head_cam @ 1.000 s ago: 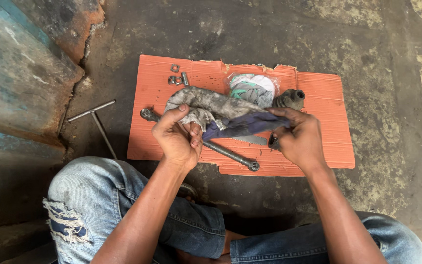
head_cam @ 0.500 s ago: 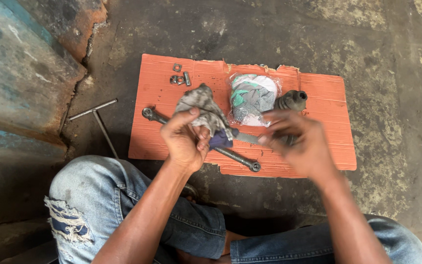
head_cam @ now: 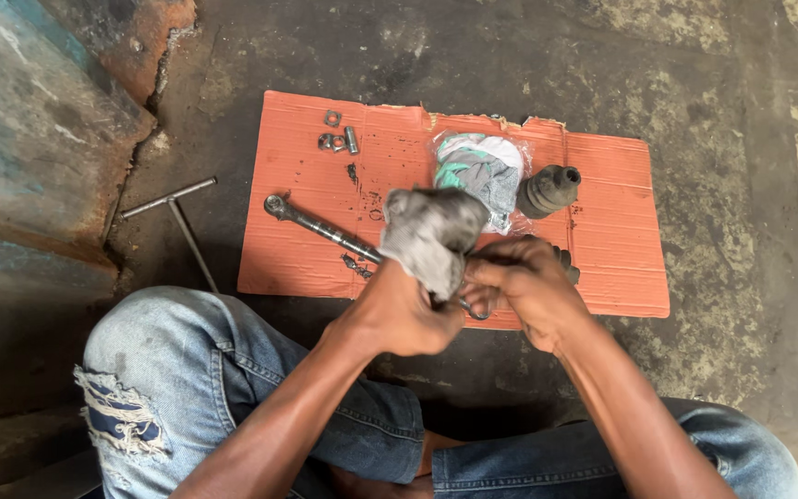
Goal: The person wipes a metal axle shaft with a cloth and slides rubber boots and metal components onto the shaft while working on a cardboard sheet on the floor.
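Bunched higher now, the rag (head_cam: 431, 236) sits clamped in your left hand (head_cam: 404, 314); your right hand (head_cam: 524, 286) closes at its 3 o'clock, over the cardboard (head_cam: 621, 268), wrench (head_cam: 320, 226) at 9 o'clock.

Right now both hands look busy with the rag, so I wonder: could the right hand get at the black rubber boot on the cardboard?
Probably yes. The black rubber boot stands clear just beyond the right hand, with bare cardboard between, though that hand is closed on something under the grey rag.
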